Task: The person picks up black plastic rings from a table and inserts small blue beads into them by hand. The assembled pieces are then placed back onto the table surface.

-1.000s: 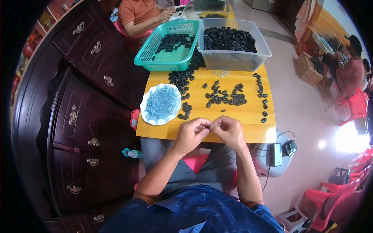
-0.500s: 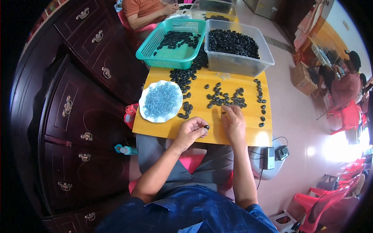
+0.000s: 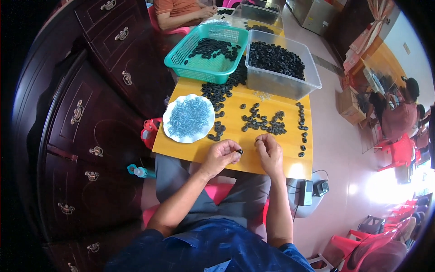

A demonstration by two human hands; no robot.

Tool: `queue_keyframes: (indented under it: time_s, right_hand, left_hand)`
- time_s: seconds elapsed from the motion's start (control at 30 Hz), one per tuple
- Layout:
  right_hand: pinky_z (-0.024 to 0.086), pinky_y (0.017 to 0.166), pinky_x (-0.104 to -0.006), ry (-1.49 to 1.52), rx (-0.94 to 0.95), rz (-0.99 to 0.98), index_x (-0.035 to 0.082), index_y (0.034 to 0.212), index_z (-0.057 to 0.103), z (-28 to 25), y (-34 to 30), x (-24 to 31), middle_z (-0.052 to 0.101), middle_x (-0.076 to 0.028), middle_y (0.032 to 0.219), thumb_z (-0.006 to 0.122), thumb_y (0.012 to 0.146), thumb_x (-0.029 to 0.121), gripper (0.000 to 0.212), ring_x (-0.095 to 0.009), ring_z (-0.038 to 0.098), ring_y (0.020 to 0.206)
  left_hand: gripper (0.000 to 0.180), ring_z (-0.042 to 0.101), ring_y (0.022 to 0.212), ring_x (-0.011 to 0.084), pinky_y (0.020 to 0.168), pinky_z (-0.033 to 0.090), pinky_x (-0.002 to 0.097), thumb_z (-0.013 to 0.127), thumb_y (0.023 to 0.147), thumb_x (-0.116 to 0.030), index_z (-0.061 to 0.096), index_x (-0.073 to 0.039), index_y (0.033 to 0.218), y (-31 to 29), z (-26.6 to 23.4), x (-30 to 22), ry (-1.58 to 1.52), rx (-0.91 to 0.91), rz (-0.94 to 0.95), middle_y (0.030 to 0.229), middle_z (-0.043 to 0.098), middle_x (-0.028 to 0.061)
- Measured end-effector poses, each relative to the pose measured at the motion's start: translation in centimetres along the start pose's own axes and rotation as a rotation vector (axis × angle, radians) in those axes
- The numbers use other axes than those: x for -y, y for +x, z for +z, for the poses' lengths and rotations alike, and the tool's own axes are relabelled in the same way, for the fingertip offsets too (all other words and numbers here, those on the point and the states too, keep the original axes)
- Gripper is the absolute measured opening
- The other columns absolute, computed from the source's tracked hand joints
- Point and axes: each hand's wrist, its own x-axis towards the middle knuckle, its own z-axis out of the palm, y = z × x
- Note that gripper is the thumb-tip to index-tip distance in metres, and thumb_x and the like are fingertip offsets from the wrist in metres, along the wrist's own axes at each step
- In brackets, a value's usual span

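The left hand [image 3: 220, 158] pinches a black ring [image 3: 239, 152] at the right hand's [image 3: 271, 155] nine o'clock, whose own grip I can't make out, and a slack pinch could drop it tableward!

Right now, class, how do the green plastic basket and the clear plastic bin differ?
The green plastic basket has perforated walls; the clear plastic bin has solid ones. The basket looks shallower, the bin deeper. The basket's small black pieces lie scattered, leaving bare green bottom, while the bin's are heaped. Both are open-topped and hold small black pieces.
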Motion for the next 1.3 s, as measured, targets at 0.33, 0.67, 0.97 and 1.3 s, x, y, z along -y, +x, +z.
queue_keyframes:
  time_s: [0.33, 0.67, 0.97, 1.3]
  right_hand:
    - [0.052, 0.078, -0.025, 0.722, 0.218, 0.255, 0.0, 0.111, 0.064, -0.5, -1.4, 1.1, 0.071, -0.007, 0.1, 0.06, 0.1, 0.008, 0.014, -0.011, 0.065, 0.084]
    - [0.054, 0.077, -0.0274, 0.955, 0.259, 0.338, 0.003, 0.107, 0.067, -0.9, -1.5, 1.2, 0.069, -0.003, 0.09, 0.066, 0.098, 0.015, 0.014, -0.013, 0.067, 0.083]
    - [0.054, 0.074, -0.0263, 0.837, 0.309, 0.331, 0.001, 0.106, 0.068, -1.8, -2.6, 5.2, 0.07, -0.004, 0.088, 0.065, 0.099, 0.014, 0.015, -0.011, 0.066, 0.078]
    - [0.054, 0.07, -0.0259, 0.836, 0.255, 0.32, 0.002, 0.1, 0.066, 0.2, -5.4, 6.5, 0.07, -0.005, 0.085, 0.065, 0.098, 0.015, 0.013, -0.012, 0.066, 0.072]
  left_hand:
    - [0.014, 0.063, 0.078, 0.0074, 0.072, 0.053, 0.0232, 0.067, 0.094, -0.005, 0.062, -0.001, 0.107, 0.5, 1.0, -0.5, 0.044, 0.027, 0.043, 0.092, 0.066, 0.0022]
    - [0.014, 0.063, 0.076, 0.0069, 0.071, 0.054, 0.0221, 0.067, 0.095, -0.005, 0.063, 0.0, 0.107, -0.2, 1.2, -2.8, 0.107, -0.011, 0.091, 0.092, 0.066, 0.0015]
    - [0.014, 0.064, 0.079, 0.0057, 0.072, 0.055, 0.0214, 0.068, 0.094, -0.003, 0.062, 0.0, 0.107, -2.5, 1.6, -5.9, 0.12, 0.037, 0.129, 0.091, 0.065, 0.0014]
    - [0.015, 0.064, 0.079, 0.0053, 0.072, 0.055, 0.0205, 0.068, 0.095, -0.003, 0.062, 0.001, 0.107, -5.0, 0.2, -5.7, 0.138, 0.097, 0.148, 0.089, 0.066, 0.0016]
